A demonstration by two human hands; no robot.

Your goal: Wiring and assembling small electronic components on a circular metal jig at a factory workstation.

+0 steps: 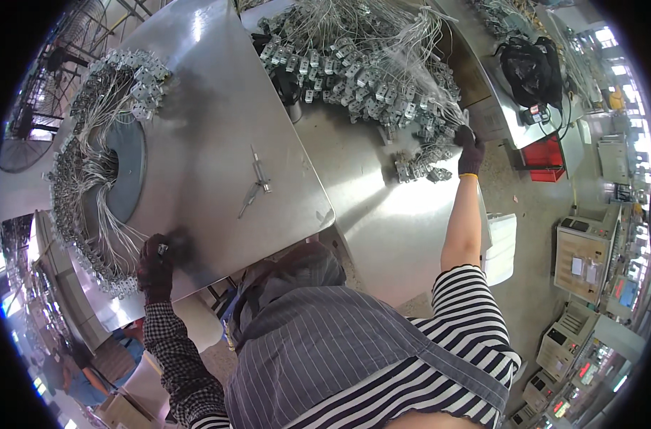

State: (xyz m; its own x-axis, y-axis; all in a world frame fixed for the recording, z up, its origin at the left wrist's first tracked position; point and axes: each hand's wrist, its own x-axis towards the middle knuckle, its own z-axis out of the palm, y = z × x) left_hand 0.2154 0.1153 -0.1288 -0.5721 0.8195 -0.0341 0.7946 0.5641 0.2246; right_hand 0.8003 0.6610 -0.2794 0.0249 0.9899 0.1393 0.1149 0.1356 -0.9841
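Note:
My left hand (155, 270), in a dark glove, is at the near left of the metal table, fingers closed by the ring of wired parts. A small shiny bit shows at its fingertips; what it holds is too small to name. Beside it, white wires (111, 204) with small metal connectors (67, 214) lie around a grey disc (131, 171). My right hand (470, 151), also gloved, is stretched out to the right, its fingers closed on white wires (450, 107) at the edge of a big heap of wired metal connectors (368, 82).
Two thin metal tools (260, 171) lie on the left table (218, 129). A small cluster of connectors (422, 168) rests on the right table (390, 236). Beyond are a black bag (531, 70), a red bin (543, 159), a white stool (500, 247) and a fan (29, 129).

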